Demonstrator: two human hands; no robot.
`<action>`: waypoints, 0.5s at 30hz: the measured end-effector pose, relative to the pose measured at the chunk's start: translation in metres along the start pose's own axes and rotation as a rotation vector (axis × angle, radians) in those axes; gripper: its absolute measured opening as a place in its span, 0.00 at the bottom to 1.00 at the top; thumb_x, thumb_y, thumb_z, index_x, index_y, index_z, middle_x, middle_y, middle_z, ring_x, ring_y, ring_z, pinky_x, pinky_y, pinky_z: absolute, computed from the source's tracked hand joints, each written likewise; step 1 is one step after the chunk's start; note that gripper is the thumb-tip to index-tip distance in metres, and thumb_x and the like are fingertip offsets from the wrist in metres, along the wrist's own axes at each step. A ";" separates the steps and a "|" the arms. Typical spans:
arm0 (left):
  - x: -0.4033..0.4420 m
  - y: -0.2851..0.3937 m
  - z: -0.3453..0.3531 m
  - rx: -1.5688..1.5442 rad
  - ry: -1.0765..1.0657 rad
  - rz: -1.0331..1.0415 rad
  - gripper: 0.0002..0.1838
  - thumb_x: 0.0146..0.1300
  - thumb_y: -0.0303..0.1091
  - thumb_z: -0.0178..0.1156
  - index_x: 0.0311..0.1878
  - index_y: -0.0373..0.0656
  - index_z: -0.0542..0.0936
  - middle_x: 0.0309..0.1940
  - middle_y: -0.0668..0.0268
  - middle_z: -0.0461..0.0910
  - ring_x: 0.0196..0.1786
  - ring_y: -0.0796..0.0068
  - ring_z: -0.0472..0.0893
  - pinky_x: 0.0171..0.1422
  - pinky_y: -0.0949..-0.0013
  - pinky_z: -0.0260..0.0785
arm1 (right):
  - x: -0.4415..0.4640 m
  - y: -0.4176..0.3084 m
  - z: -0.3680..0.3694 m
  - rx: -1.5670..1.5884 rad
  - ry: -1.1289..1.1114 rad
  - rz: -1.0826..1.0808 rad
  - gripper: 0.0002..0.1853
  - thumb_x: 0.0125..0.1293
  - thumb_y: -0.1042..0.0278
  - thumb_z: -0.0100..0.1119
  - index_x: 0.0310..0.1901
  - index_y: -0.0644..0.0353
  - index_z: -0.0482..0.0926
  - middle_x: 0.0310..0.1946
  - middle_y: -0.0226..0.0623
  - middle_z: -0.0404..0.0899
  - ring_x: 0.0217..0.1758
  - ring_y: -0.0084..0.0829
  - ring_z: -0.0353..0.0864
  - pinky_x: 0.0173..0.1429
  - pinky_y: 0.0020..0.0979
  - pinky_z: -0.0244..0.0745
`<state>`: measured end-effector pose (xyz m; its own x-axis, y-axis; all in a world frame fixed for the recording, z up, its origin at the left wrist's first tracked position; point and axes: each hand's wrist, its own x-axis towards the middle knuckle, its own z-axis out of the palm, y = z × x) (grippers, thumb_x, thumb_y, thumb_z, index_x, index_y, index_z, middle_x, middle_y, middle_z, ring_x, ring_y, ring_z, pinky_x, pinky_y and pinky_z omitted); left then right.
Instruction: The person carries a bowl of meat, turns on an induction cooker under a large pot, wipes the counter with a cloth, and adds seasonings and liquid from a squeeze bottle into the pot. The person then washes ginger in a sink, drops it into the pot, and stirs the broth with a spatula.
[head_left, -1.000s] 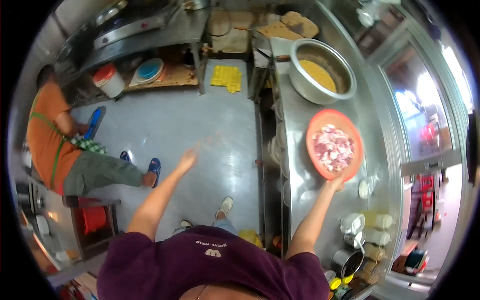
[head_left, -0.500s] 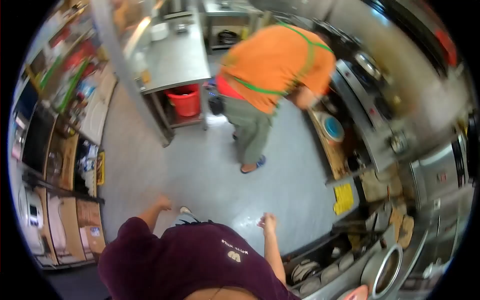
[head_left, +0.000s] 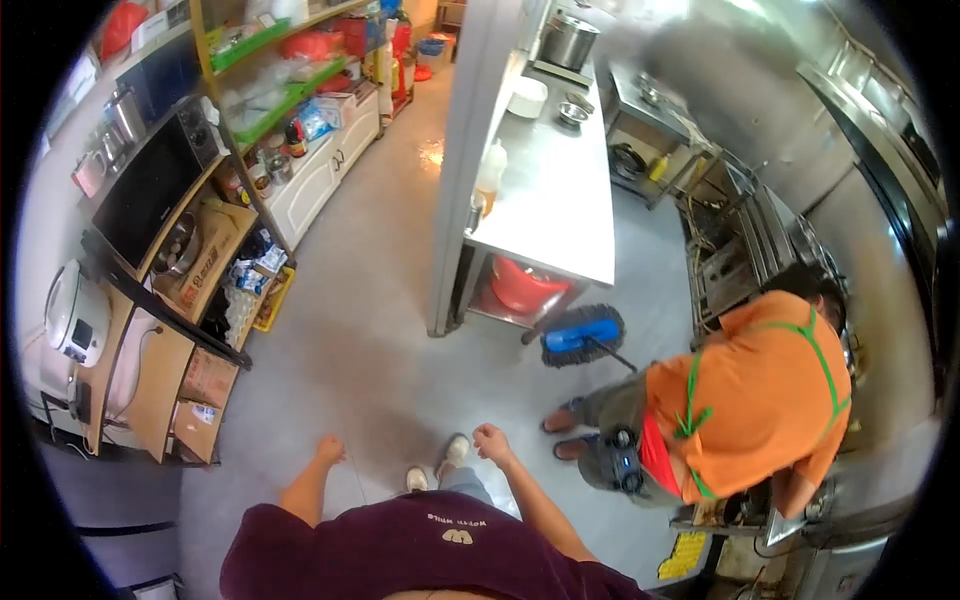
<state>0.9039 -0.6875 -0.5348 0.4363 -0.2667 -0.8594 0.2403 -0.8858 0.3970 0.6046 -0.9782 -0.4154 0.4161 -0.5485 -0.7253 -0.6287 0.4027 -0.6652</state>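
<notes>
Head view: looks like an in-between step, crossing the floor (head_left: 340, 375) with nothing carried; right hand (head_left: 490, 443) low centre, fingers curled narrow, nothing seen in them; left hand (head_left: 330, 450) lower left of centre, too soft to tell wide or narrow; nearest things, the pale shoes (head_left: 457, 449), sit between them; mop (head_left: 584, 335) right of centre; a grasp would call for opening fingers; palms hidden, hands of the co-worker (head_left: 755, 400), lower right, hard to make out

This is a kitchen, shown by the steel counter (head_left: 560, 195), tall pot (head_left: 569, 45), microwave (head_left: 150, 208) and rice cooker (head_left: 76, 318).
</notes>
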 end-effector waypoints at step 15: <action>0.042 0.111 -0.039 -0.256 -0.111 -0.036 0.12 0.58 0.39 0.49 0.37 0.41 0.75 0.27 0.60 0.77 0.28 0.68 0.78 0.25 0.64 0.69 | 0.237 -0.159 -0.042 -0.673 -0.047 -0.113 0.14 0.57 0.61 0.46 0.38 0.62 0.74 0.21 0.43 0.76 0.15 0.32 0.74 0.18 0.34 0.70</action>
<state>0.9832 -0.7824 -0.5140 0.3296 -0.2894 -0.8987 0.4710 -0.7745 0.4222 0.7756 -1.2033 -0.4739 0.5218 -0.5217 -0.6749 -0.8449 -0.2068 -0.4934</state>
